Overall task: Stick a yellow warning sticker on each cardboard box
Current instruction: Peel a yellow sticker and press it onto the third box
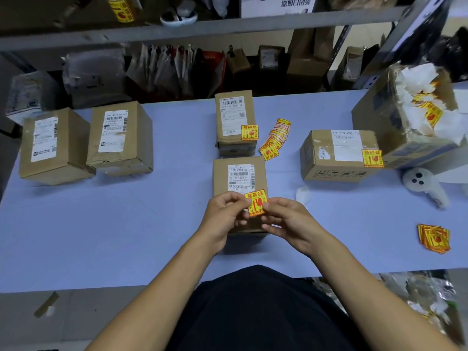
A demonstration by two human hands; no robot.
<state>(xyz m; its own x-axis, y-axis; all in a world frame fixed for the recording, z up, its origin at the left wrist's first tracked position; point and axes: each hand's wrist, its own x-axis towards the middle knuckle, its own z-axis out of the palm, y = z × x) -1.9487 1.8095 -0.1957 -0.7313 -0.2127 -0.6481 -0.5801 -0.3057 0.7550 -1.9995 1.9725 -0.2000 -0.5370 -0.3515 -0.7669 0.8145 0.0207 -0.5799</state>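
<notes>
A yellow warning sticker with red print is pinched between my left hand and my right hand, just above the near cardboard box in front of me. Behind it, a box carries a sticker at its lower right corner. To the right, a wider box also has one on its corner. Two boxes at the left, one and another, show only white labels. A fanned row of stickers lies mid-table, and a small pile of stickers at right.
An open carton stuffed with peeled backing paper stands at the far right. A white controller lies beside it, and a scrap of white backing is near my right hand. Shelving with bags and boxes lines the table's far edge.
</notes>
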